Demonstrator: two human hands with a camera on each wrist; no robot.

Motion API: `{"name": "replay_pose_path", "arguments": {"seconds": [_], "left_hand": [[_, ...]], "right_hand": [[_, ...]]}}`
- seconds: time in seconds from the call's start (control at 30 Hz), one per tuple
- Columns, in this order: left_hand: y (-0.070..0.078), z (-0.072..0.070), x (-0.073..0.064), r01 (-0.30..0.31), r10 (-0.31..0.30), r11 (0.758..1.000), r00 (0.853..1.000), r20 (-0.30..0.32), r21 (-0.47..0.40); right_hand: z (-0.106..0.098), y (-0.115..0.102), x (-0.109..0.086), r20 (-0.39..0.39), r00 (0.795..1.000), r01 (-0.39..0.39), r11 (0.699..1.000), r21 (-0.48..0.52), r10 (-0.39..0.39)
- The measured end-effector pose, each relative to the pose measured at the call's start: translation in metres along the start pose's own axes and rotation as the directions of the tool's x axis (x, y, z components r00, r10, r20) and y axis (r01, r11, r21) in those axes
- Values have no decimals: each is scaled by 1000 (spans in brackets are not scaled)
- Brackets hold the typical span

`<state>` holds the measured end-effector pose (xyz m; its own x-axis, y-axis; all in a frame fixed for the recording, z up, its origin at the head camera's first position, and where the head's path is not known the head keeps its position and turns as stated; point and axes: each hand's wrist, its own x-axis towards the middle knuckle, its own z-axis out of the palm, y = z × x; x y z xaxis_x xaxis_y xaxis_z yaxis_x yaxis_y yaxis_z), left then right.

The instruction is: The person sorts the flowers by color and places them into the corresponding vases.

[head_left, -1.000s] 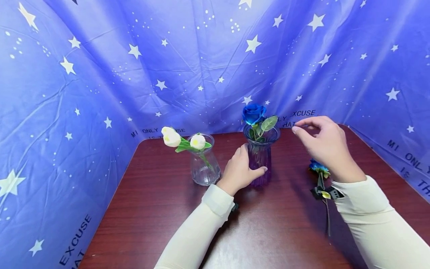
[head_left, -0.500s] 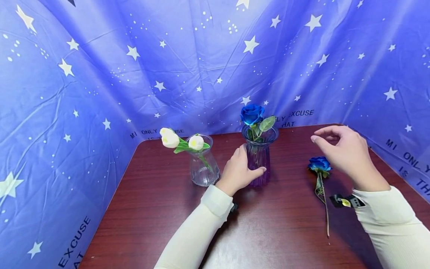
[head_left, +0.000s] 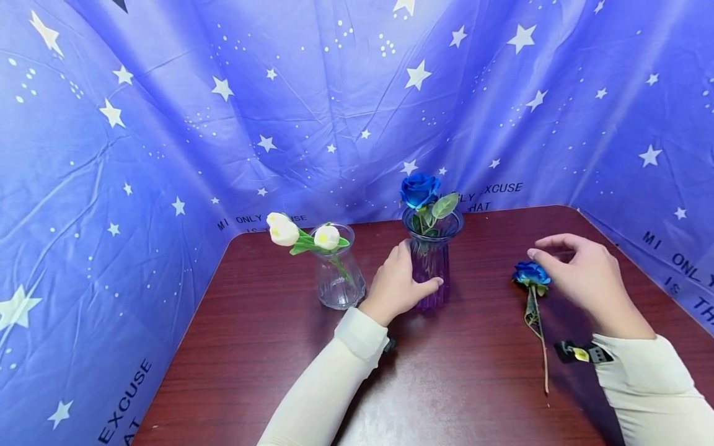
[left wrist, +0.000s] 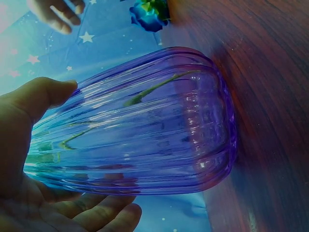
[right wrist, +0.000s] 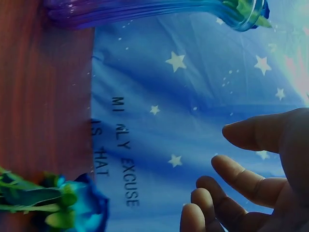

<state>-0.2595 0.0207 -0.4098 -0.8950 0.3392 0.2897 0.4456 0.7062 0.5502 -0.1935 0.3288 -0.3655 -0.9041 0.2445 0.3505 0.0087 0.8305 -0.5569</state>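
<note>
In the head view, my left hand [head_left: 393, 285] grips a ribbed purple-blue glass vase [head_left: 434, 263] that stands upright on the table. Thumb and fingers lie on opposite sides of the vase [left wrist: 159, 121] in the left wrist view, where a stem shows through the glass. A blue rose [head_left: 419, 190] with green leaves rises from its mouth. My right hand [head_left: 594, 279], fingers loosely bent and holding nothing, hovers beside a second blue rose [head_left: 531, 272] that lies on the table with its stem toward me. The right wrist view shows that rose [right wrist: 87, 208] below the fingers.
A clear glass vase [head_left: 337, 288] with two white tulips [head_left: 283, 229] stands left of the purple-blue one. The dark red wooden table [head_left: 268, 371] meets a blue star-printed curtain [head_left: 334, 93] at its back and sides.
My right hand has moved from beside the purple-blue vase to the right and down toward the rose on the table, uncovering it. My left hand stays on the vase.
</note>
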Motion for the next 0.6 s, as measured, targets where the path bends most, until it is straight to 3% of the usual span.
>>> {"name": "replay_pose_path", "arguments": {"seconds": [0.6], "left_hand": [[0,0,0,1,-1,1000,1000,5,6]], "right_hand": [[20,34,-16,75,994,-84,996,-10,85]]}}
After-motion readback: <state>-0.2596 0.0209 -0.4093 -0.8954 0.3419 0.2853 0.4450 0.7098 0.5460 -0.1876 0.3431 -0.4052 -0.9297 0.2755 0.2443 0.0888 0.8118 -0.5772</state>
